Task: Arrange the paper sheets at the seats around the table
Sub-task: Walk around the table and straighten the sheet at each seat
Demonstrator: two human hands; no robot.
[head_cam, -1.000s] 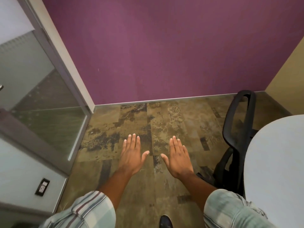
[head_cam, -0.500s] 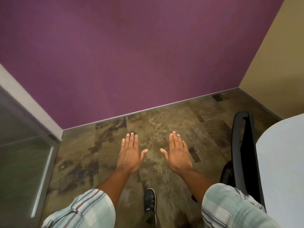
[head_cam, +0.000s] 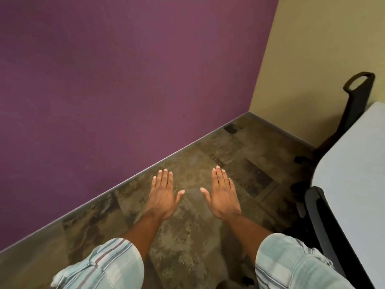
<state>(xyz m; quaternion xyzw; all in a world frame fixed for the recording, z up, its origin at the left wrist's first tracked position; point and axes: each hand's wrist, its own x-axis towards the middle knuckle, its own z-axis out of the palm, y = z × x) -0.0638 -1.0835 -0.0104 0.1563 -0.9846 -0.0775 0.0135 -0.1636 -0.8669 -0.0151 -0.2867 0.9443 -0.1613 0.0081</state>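
While both hands hang flat, spread and empty, left hand [head_cam: 163, 196], right hand [head_cam: 224, 196]: table [head_cam: 354, 184] lies rightward, nearer right hand; no paper visible.

Matt purple wall [head_cam: 116, 84] at upper left; mottled, rough-looking carpet floor [head_cam: 187, 236]; smooth pale worktop [head_cam: 354, 184] at right; striped cloth sleeves [head_cam: 108, 265].

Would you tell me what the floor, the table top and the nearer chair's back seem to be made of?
Floor: probably carpet tile, matte, with mottled brown patches and straight seams. Table: smooth pale grey top, likely laminate; even, faintly sheened, no grain. Nearer chair: black back, probably moulded plastic or padded fabric around its rim; too dark to tell which.
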